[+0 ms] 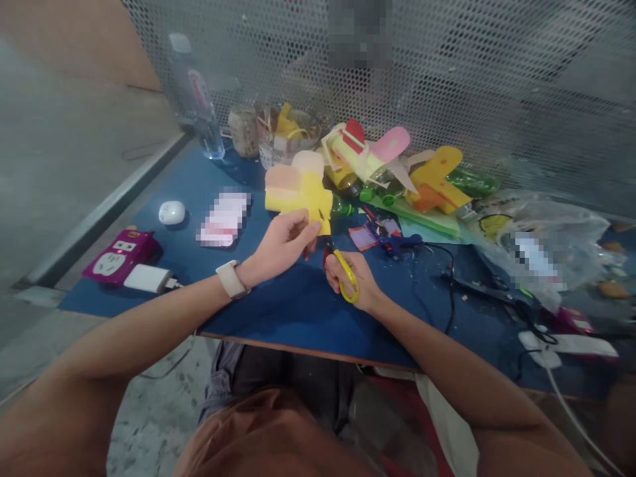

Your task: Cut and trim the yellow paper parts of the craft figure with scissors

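My left hand (285, 242) pinches the lower edge of a yellow paper craft piece (304, 192) between thumb and fingers. The piece looks like a tube with pale peach rounded flaps on top, and its right edge is cut into strips. My right hand (354, 278) is closed round a pair of scissors (349, 277) with yellow handles. Their dark blades point up at the bottom strip, close to my left thumb; whether they touch the paper I cannot tell. Just right of the tube shows a green-capped bottle neck (342, 207), its body hidden.
Paper-covered bottle crafts (362, 156) lie at the back, beside a basket of scraps (288, 136) and a tall water bottle (199, 99). A blue-handled tool (397, 242) with a cable is to the right. A phone (224, 217) and purple power socket (119, 257) sit left.
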{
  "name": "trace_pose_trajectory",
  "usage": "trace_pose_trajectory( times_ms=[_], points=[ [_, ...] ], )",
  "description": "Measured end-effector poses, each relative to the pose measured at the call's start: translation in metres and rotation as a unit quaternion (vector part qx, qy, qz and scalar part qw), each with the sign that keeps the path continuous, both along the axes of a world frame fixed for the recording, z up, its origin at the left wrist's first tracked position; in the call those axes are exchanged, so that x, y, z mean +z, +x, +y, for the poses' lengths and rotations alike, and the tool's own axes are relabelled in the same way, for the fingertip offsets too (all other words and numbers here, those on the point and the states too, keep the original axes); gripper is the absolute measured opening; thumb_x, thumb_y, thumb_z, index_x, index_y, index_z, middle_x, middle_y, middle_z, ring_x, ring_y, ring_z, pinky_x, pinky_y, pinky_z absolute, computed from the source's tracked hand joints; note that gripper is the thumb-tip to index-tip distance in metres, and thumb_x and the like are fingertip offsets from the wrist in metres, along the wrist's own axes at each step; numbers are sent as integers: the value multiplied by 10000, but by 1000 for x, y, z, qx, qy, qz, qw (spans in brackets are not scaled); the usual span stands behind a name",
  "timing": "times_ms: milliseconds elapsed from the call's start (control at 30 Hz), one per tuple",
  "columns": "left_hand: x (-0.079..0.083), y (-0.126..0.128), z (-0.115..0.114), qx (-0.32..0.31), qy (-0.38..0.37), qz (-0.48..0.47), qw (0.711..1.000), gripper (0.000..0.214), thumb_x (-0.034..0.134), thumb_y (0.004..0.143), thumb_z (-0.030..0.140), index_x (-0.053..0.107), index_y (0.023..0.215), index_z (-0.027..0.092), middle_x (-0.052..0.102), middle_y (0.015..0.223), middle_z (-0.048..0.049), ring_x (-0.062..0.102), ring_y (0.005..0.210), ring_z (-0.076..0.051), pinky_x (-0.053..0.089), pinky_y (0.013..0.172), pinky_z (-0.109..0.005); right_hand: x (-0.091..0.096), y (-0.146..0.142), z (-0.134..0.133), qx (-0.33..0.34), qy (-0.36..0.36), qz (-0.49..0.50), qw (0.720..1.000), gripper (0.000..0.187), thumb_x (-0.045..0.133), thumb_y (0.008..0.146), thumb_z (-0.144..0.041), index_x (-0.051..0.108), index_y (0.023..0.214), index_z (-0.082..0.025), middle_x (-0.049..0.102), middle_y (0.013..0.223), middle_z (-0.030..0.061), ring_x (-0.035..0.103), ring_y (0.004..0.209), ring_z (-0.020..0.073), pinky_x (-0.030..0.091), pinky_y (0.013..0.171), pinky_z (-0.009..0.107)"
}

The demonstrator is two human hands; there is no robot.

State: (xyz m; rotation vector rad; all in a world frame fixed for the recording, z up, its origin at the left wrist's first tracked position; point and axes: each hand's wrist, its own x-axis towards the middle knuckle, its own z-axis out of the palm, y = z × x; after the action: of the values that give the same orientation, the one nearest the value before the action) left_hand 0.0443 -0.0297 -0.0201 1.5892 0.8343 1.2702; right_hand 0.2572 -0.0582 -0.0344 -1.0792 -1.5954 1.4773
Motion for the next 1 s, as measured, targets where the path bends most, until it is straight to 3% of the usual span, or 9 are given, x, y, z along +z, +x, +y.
trace_pose_trajectory(
  times_ms=[200, 367, 533, 733, 1000],
  points=[
    [-1, -3, 3, 38, 2, -14, 999, 551, 714, 1175, 684, 643, 878, 225, 711, 770, -15, 663, 610, -115, 560, 610, -265, -2, 0, 0, 4, -2, 5, 1000, 888, 832, 843, -1050, 519, 615, -251, 482, 507, -33, 433, 450, 101, 343, 466, 265],
    [-2, -5, 12, 44, -11, -42, 998, 430, 795, 1141, 611, 636, 1005, 235, 714, 847, -1, 657, 593, -98, 547, 570, -251, -5, 0, 1, 16, -1, 8, 1000, 881, 837, 873, -1022, 506, 609, -249, 476, 514, -35, 443, 455, 100, 339, 477, 267],
    [3, -4, 8, 15, -41, -54, 998, 456, 844, 1116, 544, 571, 913, 240, 651, 695, 32, 643, 561, -101, 533, 574, -239, -3, 0, 2, -2, 11, 9, 1000, 907, 776, 872, -1075, 480, 618, -257, 462, 502, -39, 438, 442, 98, 339, 472, 266],
    [8, -2, 1, -40, -123, -90, 988, 513, 902, 1038, 586, 670, 789, 202, 712, 715, -22, 626, 546, -93, 509, 543, -239, -9, 3, 2, 2, 34, 11, 999, 885, 753, 927, -1047, 514, 621, -251, 489, 499, -29, 457, 445, 106, 347, 479, 277],
    [5, -2, 2, -41, -122, -83, 988, 513, 924, 1002, 584, 744, 716, 198, 720, 692, -37, 625, 546, -92, 482, 539, -245, -12, 6, 2, 9, 42, 18, 999, 856, 756, 977, -996, 539, 635, -242, 506, 505, -29, 460, 451, 103, 347, 489, 277]
  ],
)
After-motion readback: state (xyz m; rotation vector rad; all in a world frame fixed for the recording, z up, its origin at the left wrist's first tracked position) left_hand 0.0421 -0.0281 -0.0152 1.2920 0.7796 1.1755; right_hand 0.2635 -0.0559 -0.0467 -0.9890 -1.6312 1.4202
